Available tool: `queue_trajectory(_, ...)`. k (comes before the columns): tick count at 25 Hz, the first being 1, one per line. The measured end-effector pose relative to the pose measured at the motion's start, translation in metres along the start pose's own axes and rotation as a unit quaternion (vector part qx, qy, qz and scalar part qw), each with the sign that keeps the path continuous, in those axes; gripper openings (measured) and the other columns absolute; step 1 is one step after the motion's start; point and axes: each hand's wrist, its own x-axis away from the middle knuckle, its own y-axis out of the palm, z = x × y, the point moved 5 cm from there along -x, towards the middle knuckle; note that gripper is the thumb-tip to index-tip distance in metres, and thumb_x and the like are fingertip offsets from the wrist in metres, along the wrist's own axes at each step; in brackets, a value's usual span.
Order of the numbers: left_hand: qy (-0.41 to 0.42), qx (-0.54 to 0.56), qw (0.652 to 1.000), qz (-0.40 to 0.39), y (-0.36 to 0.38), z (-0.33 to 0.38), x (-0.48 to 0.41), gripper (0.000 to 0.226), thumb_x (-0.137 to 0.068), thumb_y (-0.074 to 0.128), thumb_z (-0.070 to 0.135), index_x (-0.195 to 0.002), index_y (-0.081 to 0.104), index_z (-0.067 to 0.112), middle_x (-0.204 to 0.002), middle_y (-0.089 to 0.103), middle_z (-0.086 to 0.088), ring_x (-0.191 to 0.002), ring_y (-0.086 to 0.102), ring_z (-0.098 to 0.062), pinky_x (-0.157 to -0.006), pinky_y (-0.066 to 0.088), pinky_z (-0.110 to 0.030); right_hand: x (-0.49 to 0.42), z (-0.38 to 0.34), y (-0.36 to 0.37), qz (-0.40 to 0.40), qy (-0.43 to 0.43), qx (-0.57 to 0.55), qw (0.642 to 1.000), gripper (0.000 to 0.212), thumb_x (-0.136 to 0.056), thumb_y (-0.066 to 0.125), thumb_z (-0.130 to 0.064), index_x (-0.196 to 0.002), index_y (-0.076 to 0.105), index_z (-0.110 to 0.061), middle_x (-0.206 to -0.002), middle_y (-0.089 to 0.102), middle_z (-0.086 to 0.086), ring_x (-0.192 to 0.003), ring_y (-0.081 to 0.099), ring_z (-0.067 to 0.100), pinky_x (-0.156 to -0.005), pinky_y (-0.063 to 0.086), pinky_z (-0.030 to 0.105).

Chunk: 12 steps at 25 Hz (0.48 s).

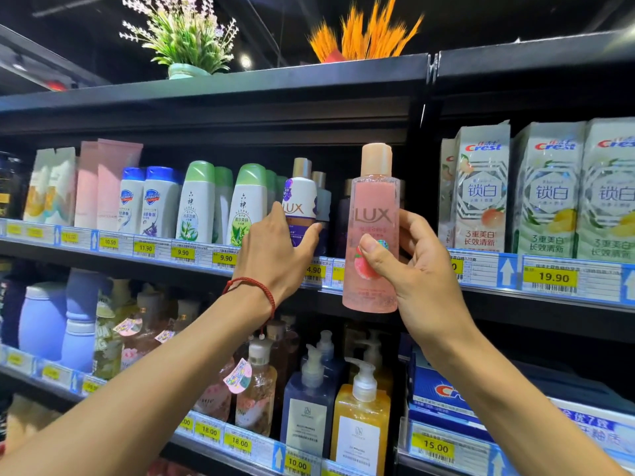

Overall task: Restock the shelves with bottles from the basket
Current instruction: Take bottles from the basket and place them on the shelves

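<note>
Pink bottle (372, 231), upright, sits in the grasp of the right hand (417, 269): the thumb presses its front label and the fingers wrap its right side. It is held in front of the shelf (536, 309), its base below the price strip. The left hand (275, 249) is curled round a purple bottle (299, 207) standing on that shelf, fingers on its left, thumb on its right. Between the purple bottle and the toothpaste boxes (549, 190) lies a dark gap, partly hidden, with darker bottles farther back. Both forearms reach up and forward; a red cord (254, 286) circles the left wrist.
</note>
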Motion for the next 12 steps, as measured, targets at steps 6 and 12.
queue_trajectory(6, 0.087, 0.029, 0.995, 0.024, -0.005, 0.006, 0.014, 0.067, -0.098, 0.056, 0.041, -0.152, 0.034, 0.008, -0.152, 0.043, -0.010, -0.136, 0.045, -0.026, -0.113, 0.039, -0.035, 0.003, -0.001, 0.002, 0.013, -0.002, 0.001, 1.000, 0.033, -0.098, 0.066, -0.011, -0.129, 0.060, -0.020, -0.105, 0.076, -0.011, -0.097, 0.072, 0.000, -0.079, 0.057, 0.017)
queue_trajectory(12, 0.279, -0.067, 0.958, -0.003, -0.015, -0.011, 0.046, 0.056, -0.093, 0.056, 0.058, -0.133, 0.061, 0.019, -0.136, 0.057, 0.001, -0.122, 0.053, -0.024, -0.101, 0.044, -0.042, 0.009, -0.003, 0.004, 0.045, -0.015, 0.056, 0.997, 0.033, -0.097, 0.069, -0.013, -0.128, 0.061, -0.023, -0.106, 0.076, -0.016, -0.099, 0.071, 0.000, -0.080, 0.058, 0.019)
